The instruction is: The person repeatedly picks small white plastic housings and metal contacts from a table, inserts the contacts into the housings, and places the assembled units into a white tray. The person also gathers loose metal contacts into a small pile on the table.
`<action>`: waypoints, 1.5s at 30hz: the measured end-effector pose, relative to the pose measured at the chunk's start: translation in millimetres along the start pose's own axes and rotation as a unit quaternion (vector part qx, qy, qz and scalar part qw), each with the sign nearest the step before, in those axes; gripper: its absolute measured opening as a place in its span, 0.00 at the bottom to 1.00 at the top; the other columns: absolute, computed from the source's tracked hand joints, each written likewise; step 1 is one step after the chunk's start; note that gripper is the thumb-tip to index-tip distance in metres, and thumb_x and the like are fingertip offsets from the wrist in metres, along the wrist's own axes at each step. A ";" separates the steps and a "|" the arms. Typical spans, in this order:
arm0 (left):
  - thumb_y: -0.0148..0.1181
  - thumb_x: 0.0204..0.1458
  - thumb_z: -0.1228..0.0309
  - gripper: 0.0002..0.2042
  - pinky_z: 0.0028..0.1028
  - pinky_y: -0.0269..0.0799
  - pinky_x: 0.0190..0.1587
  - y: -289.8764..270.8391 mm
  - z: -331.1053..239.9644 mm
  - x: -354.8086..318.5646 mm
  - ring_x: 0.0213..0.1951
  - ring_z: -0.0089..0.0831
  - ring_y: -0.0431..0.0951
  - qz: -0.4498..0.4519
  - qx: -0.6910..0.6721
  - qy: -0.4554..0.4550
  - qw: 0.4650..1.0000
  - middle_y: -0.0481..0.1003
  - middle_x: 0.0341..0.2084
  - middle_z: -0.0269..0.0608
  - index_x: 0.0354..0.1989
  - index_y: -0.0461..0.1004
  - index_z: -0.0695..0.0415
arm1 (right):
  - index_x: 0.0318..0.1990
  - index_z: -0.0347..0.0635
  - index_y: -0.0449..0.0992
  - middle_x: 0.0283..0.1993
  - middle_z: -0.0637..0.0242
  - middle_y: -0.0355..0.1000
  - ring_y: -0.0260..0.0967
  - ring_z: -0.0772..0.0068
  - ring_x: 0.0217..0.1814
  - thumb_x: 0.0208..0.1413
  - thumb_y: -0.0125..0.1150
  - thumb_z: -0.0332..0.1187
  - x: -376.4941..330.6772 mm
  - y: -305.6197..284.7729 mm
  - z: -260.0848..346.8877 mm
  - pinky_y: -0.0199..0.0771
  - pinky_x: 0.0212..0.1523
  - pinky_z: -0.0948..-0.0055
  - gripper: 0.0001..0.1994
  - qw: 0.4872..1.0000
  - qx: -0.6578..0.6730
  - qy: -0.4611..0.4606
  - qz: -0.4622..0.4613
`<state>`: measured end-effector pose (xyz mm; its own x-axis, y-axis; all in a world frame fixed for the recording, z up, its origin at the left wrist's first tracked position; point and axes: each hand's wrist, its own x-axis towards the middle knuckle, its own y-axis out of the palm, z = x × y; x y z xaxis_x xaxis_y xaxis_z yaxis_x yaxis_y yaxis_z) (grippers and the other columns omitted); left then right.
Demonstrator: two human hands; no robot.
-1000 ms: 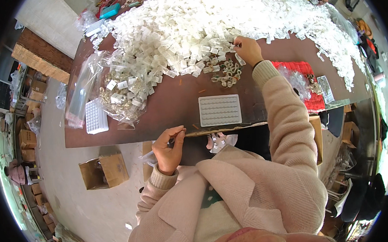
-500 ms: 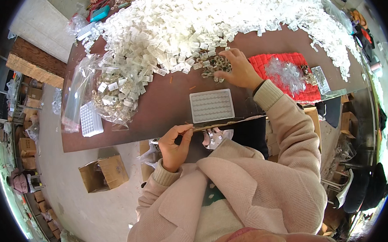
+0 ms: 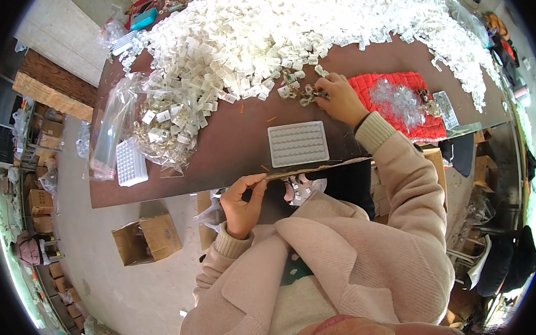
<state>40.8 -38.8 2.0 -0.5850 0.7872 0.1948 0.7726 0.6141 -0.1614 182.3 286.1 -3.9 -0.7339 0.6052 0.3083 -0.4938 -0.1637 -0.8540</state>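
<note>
Right hand [image 3: 339, 100]: fingers curled down on a small heap of ring-like pieces [image 3: 307, 96], tips touching it. Fingertips partly hidden, can't tell if a piece is gripped. Heap sits at the fingertips, on their left side; a few more rings and clear pieces lie just beyond, left of the tips.

Left hand [image 3: 243, 205]: thumb and index brought close together at the near table edge; can't tell if anything is pinched between them. It's well apart from the right hand, nearer the body.

Shallow white tray [image 3: 298, 144] with ridged rows lies flat between the hands, below-left of the right, above-right of the left. Orange slivers [image 3: 271, 119] on the brown table [image 3: 230, 139], left of the right hand.

Right of the right hand: red cloth [image 3: 361, 90] with clear plastic bits [image 3: 397, 103] on it.

Beyond both hands: huge mound of clear-white pieces [image 3: 243, 41], spreading both ways.

Farther out, up-left of the left hand: filled clear bag [image 3: 166, 127], stacked white trays [image 3: 131, 161] just beside it. Open cardboard box [image 3: 159, 237] on the floor, left of the left hand.
</note>
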 end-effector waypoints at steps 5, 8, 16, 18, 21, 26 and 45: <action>0.63 0.58 0.81 0.06 0.22 0.76 0.41 4.3 2.9 2.2 0.35 0.22 0.79 0.022 -0.006 -0.008 1.000 0.82 0.34 0.40 0.43 0.80 0.66 | 0.42 0.47 0.77 0.43 0.61 0.75 0.70 0.51 0.51 0.49 0.68 0.44 -4.1 -27.5 12.4 0.69 0.48 0.51 0.16 0.993 -0.113 -0.006 0.016; 0.62 0.59 0.81 0.06 0.22 0.77 0.42 7.7 2.0 2.7 0.36 0.22 0.80 0.040 -0.012 -0.009 0.999 0.82 0.35 0.40 0.43 0.80 0.67 | 0.43 0.46 0.76 0.40 0.61 0.77 0.73 0.52 0.48 0.49 0.69 0.44 15.0 -11.7 24.7 0.68 0.48 0.51 0.18 0.998 -0.042 -0.029 -0.020; 0.64 0.57 0.81 0.06 0.21 0.75 0.41 -10.5 10.7 -7.1 0.34 0.21 0.78 -0.019 -0.012 -0.040 0.999 0.82 0.32 0.39 0.42 0.81 0.66 | 0.44 0.43 0.75 0.33 0.57 0.79 0.77 0.51 0.38 0.52 0.66 0.34 44.4 19.7 37.3 0.74 0.39 0.55 0.13 0.993 0.116 0.010 -0.021; 0.64 0.57 0.81 0.06 0.21 0.75 0.41 -13.9 14.1 -7.9 0.34 0.21 0.78 -0.028 -0.020 -0.068 0.997 0.82 0.32 0.39 0.42 0.81 0.66 | 0.41 0.42 0.77 0.32 0.55 0.79 0.77 0.51 0.35 0.53 0.61 0.30 40.6 4.8 31.7 0.76 0.36 0.57 0.08 0.982 0.176 -0.018 -0.069; 0.61 0.59 0.81 0.06 0.23 0.77 0.42 -10.6 13.0 -4.2 0.35 0.23 0.80 0.004 -0.004 -0.047 0.999 0.82 0.35 0.40 0.44 0.80 0.66 | 0.38 0.42 0.78 0.32 0.55 0.79 0.77 0.52 0.34 0.52 0.61 0.31 32.6 -12.4 24.5 0.75 0.36 0.56 0.07 0.995 0.099 0.024 -0.002; 0.63 0.57 0.81 0.07 0.23 0.76 0.39 6.7 -6.3 17.8 0.33 0.21 0.79 0.046 0.038 0.025 0.998 0.82 0.32 0.40 0.43 0.80 0.66 | 0.39 0.44 0.79 0.34 0.54 0.78 0.77 0.49 0.38 0.54 0.58 0.30 44.7 10.6 25.5 0.75 0.40 0.54 0.07 0.996 0.083 -0.021 -0.026; 0.64 0.54 0.64 0.17 0.47 0.75 0.39 79.5 8.3 176.6 0.38 0.54 0.80 0.141 0.428 0.106 0.887 0.78 0.34 0.56 0.45 0.72 0.63 | 0.41 0.50 0.84 0.42 0.57 0.80 0.76 0.50 0.47 0.53 0.60 0.33 83.3 13.0 15.4 0.77 0.46 0.55 0.10 0.995 -0.019 0.030 0.089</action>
<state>-3.2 149.4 15.6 -0.2695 0.9435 0.1930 0.3580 0.2842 -0.8894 107.6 322.4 17.1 -0.7778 0.6156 0.1266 -0.3398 -0.2426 -0.9087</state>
